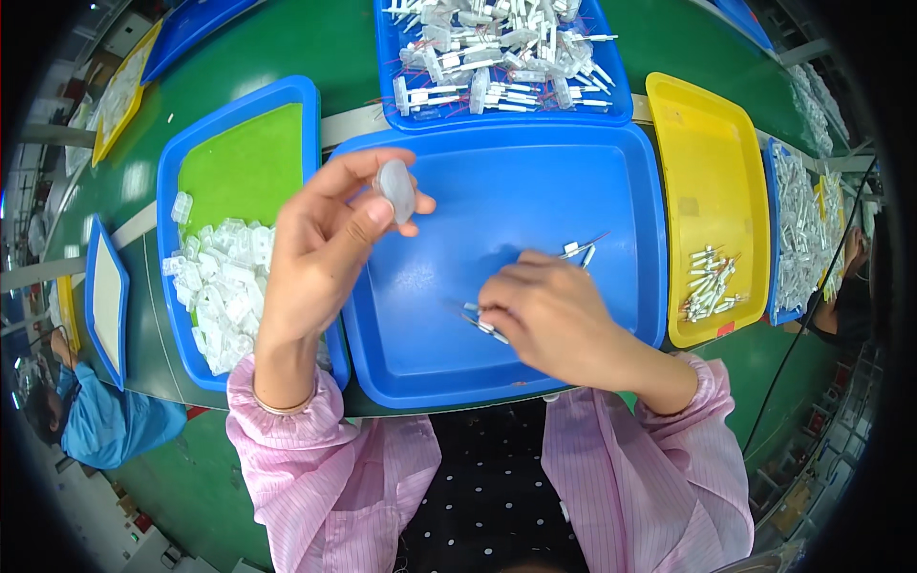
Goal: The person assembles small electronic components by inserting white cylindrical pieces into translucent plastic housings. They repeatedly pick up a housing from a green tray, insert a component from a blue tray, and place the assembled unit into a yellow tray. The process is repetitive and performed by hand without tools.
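Observation:
My left hand (320, 234) is raised over the left side of a blue tray (458, 372). Its thumb and fingers pinch a translucent plastic piece (395, 190) with a rounded outline. Lower in the same tray, my right hand (549, 310) has its fingers curled together at a small white part with thin wires (485, 328), which pokes out under the fingertips. Another white part with wires (573, 248) shows just beyond the knuckles. My palm hides how the parts lie underneath.
At left, a blue tray (310, 124) with a green bottom holds a heap of clear plastic pieces (229, 286). A far blue tray (506, 118) is full of wired assemblies. On the right, a yellow tray (712, 172) holds small wired parts (712, 286). Other people sit at both sides.

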Demonstrator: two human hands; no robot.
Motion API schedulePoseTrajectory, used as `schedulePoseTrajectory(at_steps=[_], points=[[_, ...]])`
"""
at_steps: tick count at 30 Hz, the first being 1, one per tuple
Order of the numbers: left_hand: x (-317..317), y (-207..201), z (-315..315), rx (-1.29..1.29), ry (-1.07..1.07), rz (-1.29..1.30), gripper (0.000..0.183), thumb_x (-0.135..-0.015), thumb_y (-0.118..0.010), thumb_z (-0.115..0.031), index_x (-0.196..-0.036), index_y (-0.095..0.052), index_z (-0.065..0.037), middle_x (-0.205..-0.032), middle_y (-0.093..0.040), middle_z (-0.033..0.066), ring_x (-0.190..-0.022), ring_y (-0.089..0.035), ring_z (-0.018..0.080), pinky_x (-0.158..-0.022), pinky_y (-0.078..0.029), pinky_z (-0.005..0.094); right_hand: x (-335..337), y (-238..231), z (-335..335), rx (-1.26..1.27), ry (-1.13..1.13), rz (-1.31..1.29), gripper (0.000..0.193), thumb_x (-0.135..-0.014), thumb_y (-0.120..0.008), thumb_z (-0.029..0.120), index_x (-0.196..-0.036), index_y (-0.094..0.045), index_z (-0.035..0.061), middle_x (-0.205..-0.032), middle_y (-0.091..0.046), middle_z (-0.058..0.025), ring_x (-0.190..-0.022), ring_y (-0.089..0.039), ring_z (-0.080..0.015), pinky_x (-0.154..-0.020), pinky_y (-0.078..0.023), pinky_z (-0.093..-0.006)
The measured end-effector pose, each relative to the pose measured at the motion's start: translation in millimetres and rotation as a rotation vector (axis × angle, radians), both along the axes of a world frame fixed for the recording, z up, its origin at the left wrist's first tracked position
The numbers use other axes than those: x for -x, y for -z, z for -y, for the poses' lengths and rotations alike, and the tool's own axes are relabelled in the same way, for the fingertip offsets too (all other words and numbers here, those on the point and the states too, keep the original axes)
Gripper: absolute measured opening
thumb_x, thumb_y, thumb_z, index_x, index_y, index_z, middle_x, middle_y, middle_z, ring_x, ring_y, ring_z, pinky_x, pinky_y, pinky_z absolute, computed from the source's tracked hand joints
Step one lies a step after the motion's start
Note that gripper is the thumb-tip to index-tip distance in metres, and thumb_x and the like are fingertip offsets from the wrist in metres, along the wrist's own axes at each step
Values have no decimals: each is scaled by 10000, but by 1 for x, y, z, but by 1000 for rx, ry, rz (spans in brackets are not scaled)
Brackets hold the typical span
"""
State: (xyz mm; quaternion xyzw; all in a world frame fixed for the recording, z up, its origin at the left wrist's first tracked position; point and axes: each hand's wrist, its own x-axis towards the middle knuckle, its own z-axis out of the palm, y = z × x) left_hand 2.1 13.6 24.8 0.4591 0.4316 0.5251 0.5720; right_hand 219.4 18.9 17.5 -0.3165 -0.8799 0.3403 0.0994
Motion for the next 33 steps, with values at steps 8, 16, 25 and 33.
schedulePoseTrajectory(at_steps=[8,16,25,33], points=[[-7,15,3,139,161,390,384,-846,-542,-135,-1150,-448,79,-943,-550,165,-815,-580,233,-664,-479,283,0,-25,-23,-111,396,-645,166,-647,-673,-40,-804,-640,3,-707,-578,-89,-639,-524,-203,-561,-402,-279],[-6,19,5,46,214,360,381,-852,-533,-150,-1147,-460,80,-902,-539,172,-772,-572,237,-633,-458,298,1,-18,-25,-181,287,-606,162,-629,-675,-58,-785,-646,-23,-680,-545,-75,-611,-475,-156,-526,-344,-246],[-9,8,3,-155,161,-90,314,-809,-534,-57,-1080,-516,100,-951,-518,171,-807,-556,228,-658,-465,308,-2,-29,-22,-206,252,-488,196,-596,-681,-55,-785,-652,-10,-644,-520,-61,-565,-454,-165,-501,-325,-258],[-20,13,9,-51,201,163,328,-767,-545,121,-1093,-527,89,-958,-531,135,-882,-550,179,-757,-475,287,6,-12,-18,-190,297,-529,138,-652,-695,3,-785,-657,10,-646,-580,-52,-562,-482,-155,-518,-351,-256]])
